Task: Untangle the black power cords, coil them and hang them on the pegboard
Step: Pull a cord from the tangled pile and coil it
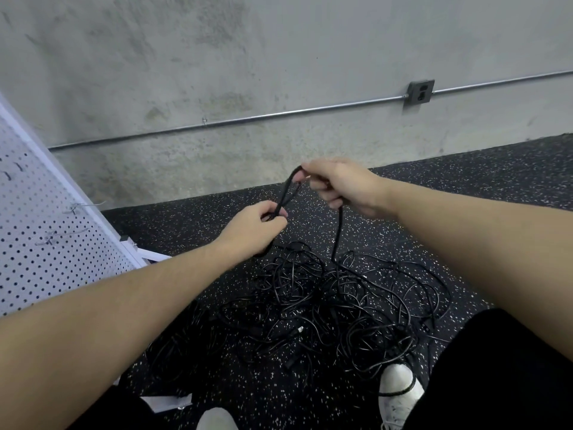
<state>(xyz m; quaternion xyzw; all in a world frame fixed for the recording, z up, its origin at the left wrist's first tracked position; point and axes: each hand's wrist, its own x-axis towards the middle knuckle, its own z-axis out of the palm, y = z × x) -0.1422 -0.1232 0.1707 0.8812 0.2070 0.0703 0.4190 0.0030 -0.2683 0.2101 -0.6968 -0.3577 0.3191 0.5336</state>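
A tangled heap of black power cords [325, 305] lies on the speckled black floor in front of my feet. One black cord [286, 190] is lifted above the heap, doubled into a short loop. My left hand [252, 228] is closed on the lower end of that loop. My right hand [341, 184], higher and to the right, pinches the top of the loop; from it a strand drops straight down into the heap. The white pegboard [46, 237] stands tilted at the left, with a few wire hooks [74, 207] on it.
A grey concrete wall with a metal conduit [248, 117] and an outlet box [419, 92] runs behind. My white shoes [400, 389] stand at the bottom, one cord draped over the right one. The pegboard's white base foot [152, 254] juts onto the floor.
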